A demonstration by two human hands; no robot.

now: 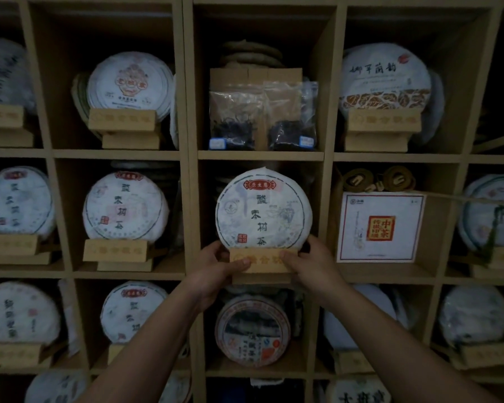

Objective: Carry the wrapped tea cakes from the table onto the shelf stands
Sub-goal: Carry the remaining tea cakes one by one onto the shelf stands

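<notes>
A wooden shelf (188, 158) of cubbies fills the frame. At centre, the wrapped tea cake (264, 209) stands upright on its wooden stand (263, 261), which your left hand (216, 269) and right hand (313, 264) grip at either end, thumbs pressed on its front.

A round tea cake (264, 209) in white paper printed with black characters and a red label stands upright on a wooden stand (263, 260) in the shelf's (261, 155) middle cubby.
</notes>
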